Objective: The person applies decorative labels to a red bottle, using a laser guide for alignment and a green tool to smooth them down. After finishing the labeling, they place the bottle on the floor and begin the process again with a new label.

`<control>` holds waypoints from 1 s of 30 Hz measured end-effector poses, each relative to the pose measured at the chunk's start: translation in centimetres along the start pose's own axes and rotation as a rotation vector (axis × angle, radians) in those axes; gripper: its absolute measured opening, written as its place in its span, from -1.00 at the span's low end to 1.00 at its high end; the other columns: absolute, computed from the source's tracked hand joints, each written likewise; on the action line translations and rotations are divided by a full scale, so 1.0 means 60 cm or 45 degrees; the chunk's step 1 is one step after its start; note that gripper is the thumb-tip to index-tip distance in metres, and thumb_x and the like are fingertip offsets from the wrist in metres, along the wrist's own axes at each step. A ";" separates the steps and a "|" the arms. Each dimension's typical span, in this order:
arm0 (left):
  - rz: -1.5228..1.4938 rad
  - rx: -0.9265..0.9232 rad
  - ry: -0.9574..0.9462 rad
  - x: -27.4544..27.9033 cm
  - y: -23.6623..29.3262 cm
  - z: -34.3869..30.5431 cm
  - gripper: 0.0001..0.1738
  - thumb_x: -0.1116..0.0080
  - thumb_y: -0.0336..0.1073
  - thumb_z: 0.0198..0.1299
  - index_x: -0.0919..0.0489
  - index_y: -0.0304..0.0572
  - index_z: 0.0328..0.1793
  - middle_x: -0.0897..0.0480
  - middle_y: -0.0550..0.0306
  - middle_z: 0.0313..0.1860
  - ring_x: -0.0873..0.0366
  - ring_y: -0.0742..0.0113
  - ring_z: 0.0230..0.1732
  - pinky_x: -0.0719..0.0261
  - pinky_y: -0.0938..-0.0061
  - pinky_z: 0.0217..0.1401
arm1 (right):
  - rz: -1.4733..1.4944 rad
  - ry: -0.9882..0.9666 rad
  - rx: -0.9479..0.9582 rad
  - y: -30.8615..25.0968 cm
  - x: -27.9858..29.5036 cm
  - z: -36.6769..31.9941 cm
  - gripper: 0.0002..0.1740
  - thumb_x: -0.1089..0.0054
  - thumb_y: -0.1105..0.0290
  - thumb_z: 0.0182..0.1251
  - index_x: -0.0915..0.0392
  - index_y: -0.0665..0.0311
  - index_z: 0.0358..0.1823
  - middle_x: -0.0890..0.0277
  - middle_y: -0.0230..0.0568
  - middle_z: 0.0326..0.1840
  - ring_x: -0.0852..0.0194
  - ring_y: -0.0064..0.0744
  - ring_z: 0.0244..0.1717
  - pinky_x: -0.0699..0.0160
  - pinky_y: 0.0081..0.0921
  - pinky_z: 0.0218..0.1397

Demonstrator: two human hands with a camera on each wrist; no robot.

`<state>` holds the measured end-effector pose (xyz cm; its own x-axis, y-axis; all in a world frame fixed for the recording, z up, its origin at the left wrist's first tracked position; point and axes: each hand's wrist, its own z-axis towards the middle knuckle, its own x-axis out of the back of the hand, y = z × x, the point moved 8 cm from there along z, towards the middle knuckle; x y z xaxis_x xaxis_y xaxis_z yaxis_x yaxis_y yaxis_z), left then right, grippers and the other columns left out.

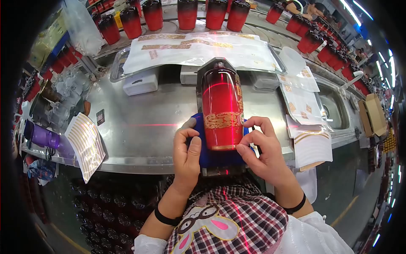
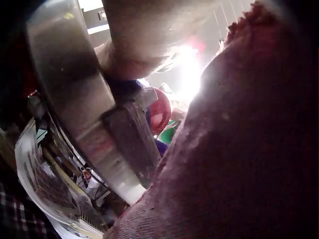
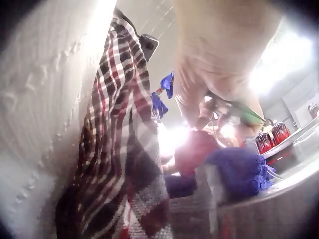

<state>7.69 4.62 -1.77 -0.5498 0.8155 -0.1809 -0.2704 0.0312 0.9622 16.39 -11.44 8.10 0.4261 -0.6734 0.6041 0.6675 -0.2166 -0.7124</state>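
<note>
A red-and-black bottle (image 1: 220, 97) with a gold decal band lies neck-away on a blue cloth (image 1: 207, 157) over a stand. Red laser lines cross the bottle. Beside its lower left side is my left hand (image 1: 186, 156), fingers loosely bent, with a grey covering on one fingertip. My right hand (image 1: 264, 148) is at the lower right side, its thumb and bent fingers close to the base. In the right wrist view, the fingers of that hand grip a flat green piece (image 3: 246, 113), whose exact kind is unclear. The red bottle end (image 2: 159, 112) partly shows in the left wrist view.
Behind the bottle, a tray (image 1: 116, 67) carries a sheet of gold decals (image 1: 169, 55). More decal sheets lie at right (image 1: 313, 146) and left (image 1: 86, 146). Red-black bottles (image 1: 186, 15) line the back. A sink (image 1: 334, 110) is at right; a purple cup (image 1: 44, 135) stands at left.
</note>
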 end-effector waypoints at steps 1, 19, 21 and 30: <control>0.003 0.020 -0.005 0.000 -0.002 -0.002 -0.57 -0.18 -0.09 0.37 -0.40 -0.28 0.12 -0.40 -0.25 0.34 -0.27 0.00 0.39 -0.09 0.19 0.50 | 0.003 0.001 -0.001 0.000 0.000 0.000 -0.88 -0.36 0.47 0.15 -0.55 0.27 -0.38 -0.37 0.00 0.06 -0.34 -0.05 0.14 -0.32 -0.23 0.23; 0.320 -0.083 -0.054 -0.017 0.016 -0.003 -0.40 -0.19 -0.02 0.35 -0.33 -0.33 0.28 -0.37 -0.15 0.27 -0.29 0.05 0.31 -0.18 0.24 0.42 | 0.045 0.008 -0.050 0.007 0.000 -0.004 -0.87 -0.35 0.47 0.15 -0.54 0.28 -0.38 -0.35 0.00 0.07 -0.36 -0.15 0.11 -0.36 -0.33 0.16; 0.334 -0.109 -0.053 -0.018 0.018 -0.002 -0.39 -0.19 -0.01 0.35 -0.33 -0.33 0.28 -0.38 -0.14 0.24 -0.29 0.05 0.31 -0.18 0.25 0.42 | -0.007 -0.024 -0.032 0.010 -0.001 -0.005 -0.89 -0.33 0.48 0.20 -0.55 0.31 -0.37 -0.30 -0.06 0.13 -0.39 -0.35 0.05 -0.44 -0.50 0.05; 0.341 -0.095 -0.074 -0.022 0.021 -0.002 -0.38 -0.19 0.00 0.35 -0.33 -0.34 0.29 -0.36 -0.15 0.30 -0.26 0.05 0.33 -0.15 0.23 0.45 | 0.058 0.043 -0.015 0.012 0.002 -0.006 -0.85 -0.36 0.45 0.15 -0.53 0.28 -0.39 -0.38 0.04 0.02 -0.36 -0.05 0.14 -0.35 -0.26 0.19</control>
<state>7.98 3.48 -0.33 -0.5636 0.8209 0.0921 -0.1799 -0.2308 0.9562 16.69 -11.94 7.55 0.4351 -0.7064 0.5583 0.6403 -0.1932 -0.7434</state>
